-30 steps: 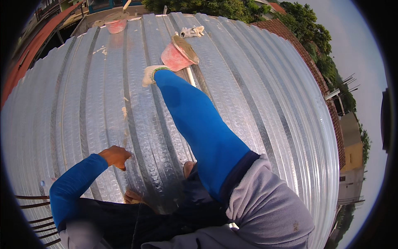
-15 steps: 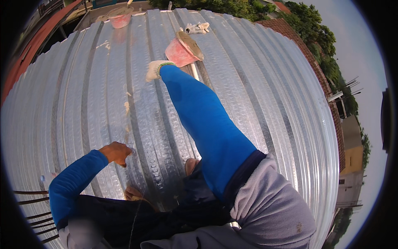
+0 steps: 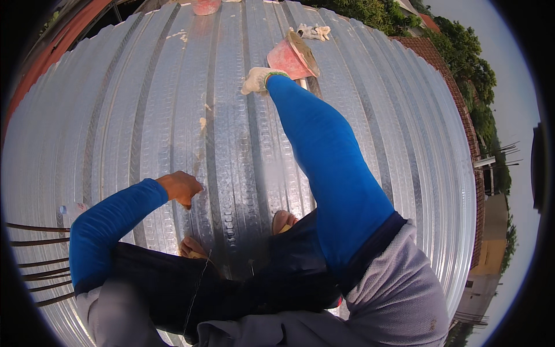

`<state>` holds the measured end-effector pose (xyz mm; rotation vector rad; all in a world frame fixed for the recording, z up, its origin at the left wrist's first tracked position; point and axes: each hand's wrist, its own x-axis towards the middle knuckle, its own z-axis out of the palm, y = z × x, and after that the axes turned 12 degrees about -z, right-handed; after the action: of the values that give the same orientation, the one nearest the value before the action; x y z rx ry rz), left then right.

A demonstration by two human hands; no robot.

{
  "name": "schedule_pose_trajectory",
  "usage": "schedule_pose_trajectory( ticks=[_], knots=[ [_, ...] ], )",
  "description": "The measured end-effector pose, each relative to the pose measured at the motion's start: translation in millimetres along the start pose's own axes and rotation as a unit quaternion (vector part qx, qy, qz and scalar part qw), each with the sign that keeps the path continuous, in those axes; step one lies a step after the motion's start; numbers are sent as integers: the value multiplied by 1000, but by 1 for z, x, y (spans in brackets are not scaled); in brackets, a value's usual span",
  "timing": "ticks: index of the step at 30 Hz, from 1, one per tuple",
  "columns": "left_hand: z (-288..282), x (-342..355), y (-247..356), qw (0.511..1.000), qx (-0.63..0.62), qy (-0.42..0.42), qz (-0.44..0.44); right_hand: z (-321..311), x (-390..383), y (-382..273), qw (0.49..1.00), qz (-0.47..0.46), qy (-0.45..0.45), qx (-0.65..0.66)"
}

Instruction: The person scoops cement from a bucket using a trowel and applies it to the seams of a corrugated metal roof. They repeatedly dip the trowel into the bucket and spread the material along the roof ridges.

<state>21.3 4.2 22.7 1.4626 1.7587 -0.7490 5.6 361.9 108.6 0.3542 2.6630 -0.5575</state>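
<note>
My right hand [image 3: 258,80], in a white knitted glove with a green cuff edge, is stretched far forward on a blue-sleeved arm. It is just left of a tilted pink bucket [image 3: 284,59] coated with grey mortar; its fingers droop loosely apart, with nothing visible in them. My bare left hand [image 3: 182,187] hangs over the corrugated metal sheet [image 3: 228,150], with the elbow bent. Its fingers curl downward, and the back of the hand hides whatever they may hold. Past the bucket lies a pair of white gloves [image 3: 314,32].
My sandalled feet [image 3: 192,247] stand on the ribbed sheet. A second pink bucket [image 3: 206,6] is at the far edge. Rusty rods [image 3: 39,243] jut in at the left, near a bottle cap [image 3: 63,209]. A tiled roof [image 3: 457,98] runs along the right.
My view has swung left and downward, so the buckets, gloves and both hands appear farther right and higher. Both hands keep nearly the same places over the sheet. More of my feet shows.
</note>
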Motion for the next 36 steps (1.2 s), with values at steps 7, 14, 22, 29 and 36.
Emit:
schedule_pose_trajectory(
  ticks=[7,14,22,29,36],
  knots=[
    [10,0,-3,998,-15,52,10,9,15,21,999,18,-10,46],
    [15,3,-5,998,-33,52,1,13,13,24,995,23,-13,97],
    [9,-2,-3,998,-28,49,6,13,16,18,998,12,17,67],
    [11,0,-2,999,-26,36,-3,11,15,19,997,4,15,82],
    [15,3,-4,999,-25,28,-6,8,16,18,997,2,-14,81]
  ],
)
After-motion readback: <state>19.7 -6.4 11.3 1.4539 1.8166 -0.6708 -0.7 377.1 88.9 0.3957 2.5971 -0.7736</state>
